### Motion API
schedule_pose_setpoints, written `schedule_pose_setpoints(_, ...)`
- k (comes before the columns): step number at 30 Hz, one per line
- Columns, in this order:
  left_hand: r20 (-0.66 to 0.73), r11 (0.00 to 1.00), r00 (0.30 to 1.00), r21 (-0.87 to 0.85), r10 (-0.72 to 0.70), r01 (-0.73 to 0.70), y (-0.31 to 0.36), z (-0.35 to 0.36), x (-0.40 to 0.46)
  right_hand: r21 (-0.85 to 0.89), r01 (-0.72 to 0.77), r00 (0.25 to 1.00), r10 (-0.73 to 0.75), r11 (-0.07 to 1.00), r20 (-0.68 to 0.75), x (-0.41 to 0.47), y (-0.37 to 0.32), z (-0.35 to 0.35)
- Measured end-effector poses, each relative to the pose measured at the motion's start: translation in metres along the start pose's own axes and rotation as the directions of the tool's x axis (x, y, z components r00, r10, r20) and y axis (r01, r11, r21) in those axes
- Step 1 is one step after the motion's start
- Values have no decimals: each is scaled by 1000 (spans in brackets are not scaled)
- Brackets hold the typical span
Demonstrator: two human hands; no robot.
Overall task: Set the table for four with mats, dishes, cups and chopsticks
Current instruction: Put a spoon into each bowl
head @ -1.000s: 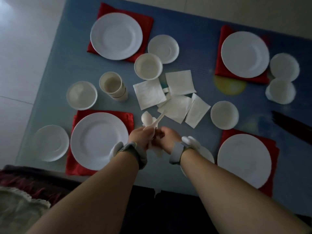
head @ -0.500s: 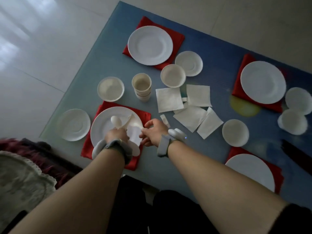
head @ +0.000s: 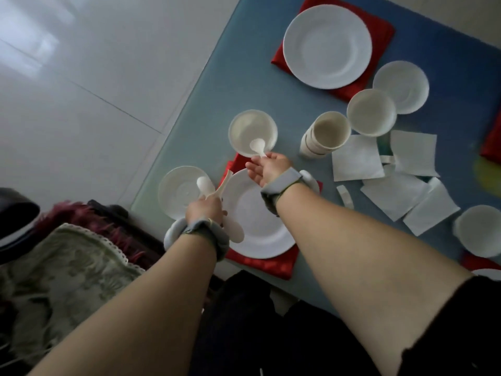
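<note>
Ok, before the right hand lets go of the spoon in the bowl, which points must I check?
1. Spoon head inside the bowl: ok.
2. Right hand pinches its handle: ok.
3. Bowl sits flat on the table: ok.
4. Left hand grips the remaining spoons: ok.
5. Their count: cannot tell.
6. Cup stack stands apart from the bowl: ok.

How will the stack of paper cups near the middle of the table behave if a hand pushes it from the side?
The stack of paper cups is tall over a narrow base, so it would probably tip rather than slide. It looks like thin paper, likely light and easily moved. The cups are nested, so they might shift apart. A bowl stands close beside it and could get bumped.
</note>
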State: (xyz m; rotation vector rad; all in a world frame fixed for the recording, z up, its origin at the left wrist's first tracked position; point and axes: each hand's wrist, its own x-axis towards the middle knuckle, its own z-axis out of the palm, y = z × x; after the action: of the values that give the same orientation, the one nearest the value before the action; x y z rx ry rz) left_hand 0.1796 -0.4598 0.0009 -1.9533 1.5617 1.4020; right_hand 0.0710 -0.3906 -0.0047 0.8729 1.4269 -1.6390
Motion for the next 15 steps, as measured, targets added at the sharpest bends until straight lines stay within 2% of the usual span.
schedule_pose_setpoints(3,29,1000,999,19,-19,18,1,-1,10,-39,-71,996,72,997,44,3,1,7)
schedule_pose_setpoints(7,123,998,992,49,21,-27,0,7,5,-93,-136,990,139,986,29,-6,-2,-5)
schedule_pose_setpoints(9,155,999,988,42,24,-31,-1,12,-1,-174,-197,980,198,965,-11,-10,1,-14)
schedule_pose_setpoints(12,193,999,981,44,20,-29,-1,20,-12,-398,-173,985,157,901,-74,-18,9,-34)
schedule_pose_setpoints(15,236,998,971,42,41,-53,-2,32,-30,-449,-145,989,144,882,-37,-29,14,-59)
